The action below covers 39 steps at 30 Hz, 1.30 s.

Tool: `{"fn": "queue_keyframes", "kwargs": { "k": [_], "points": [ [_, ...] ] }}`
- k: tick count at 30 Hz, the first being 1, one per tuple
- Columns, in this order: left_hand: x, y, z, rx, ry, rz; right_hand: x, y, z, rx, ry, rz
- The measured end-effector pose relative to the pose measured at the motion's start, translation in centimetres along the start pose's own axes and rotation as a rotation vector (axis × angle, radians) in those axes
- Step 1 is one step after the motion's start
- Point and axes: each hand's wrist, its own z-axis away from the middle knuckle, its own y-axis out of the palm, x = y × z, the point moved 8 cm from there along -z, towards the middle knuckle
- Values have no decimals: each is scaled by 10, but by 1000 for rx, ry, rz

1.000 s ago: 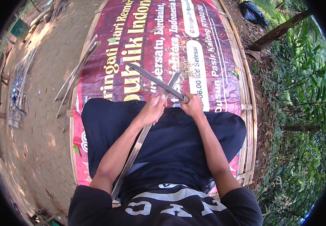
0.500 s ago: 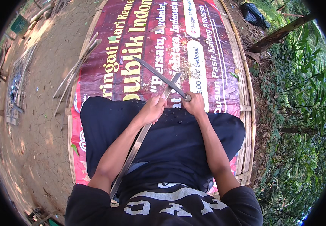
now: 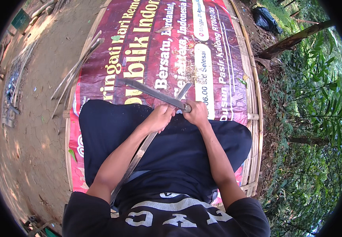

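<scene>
My left hand (image 3: 159, 119) is closed around a long, flat bamboo strip (image 3: 136, 157). The strip slants from beside my left upper arm across my lap, and its far end sticks out past my fingers. In my right hand (image 3: 197, 113) is the handle of a machete, gripped tightly. The machete's grey blade (image 3: 146, 91) points to the far left and crosses over the strip just beyond my left fingers. Blade and strip look in contact, though the exact edge contact cannot be made out.
I sit on a bamboo platform covered by a red printed banner (image 3: 139, 39), with shavings (image 3: 190, 71) scattered on it. Thin sticks (image 3: 76, 71) lie along its left edge. Cracked earth (image 3: 40, 130) is to the left; a black bag (image 3: 266, 19), a log (image 3: 293, 39) and green plants (image 3: 309, 110) are right.
My right hand has drawn slightly nearer and to the left. The machete's blade has swung so that its tip sits lower and further left. My left hand keeps its hold on the strip.
</scene>
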Motion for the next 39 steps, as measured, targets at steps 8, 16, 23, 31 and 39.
{"fn": "queue_keyframes", "kwargs": {
  "k": [8, 16, 23, 31, 39],
  "points": [
    [-8, -1, 12, 14, 21, 66, -57, -18, -9, -51, 316, -79],
    [1, 1, 7, 46, 30, 149, -15, -9, 0, -16, 75, -101],
    [3, -8, 3, 3, 42, 122, -23, -4, -1, 47, 176, -63],
    [-1, -8, 1, 2, 79, 28, -26, 2, -3, 29, 167, -77],
    [-3, -8, 1, 32, 69, 146, -56, -15, -5, -58, 309, -87]
  ]
}}
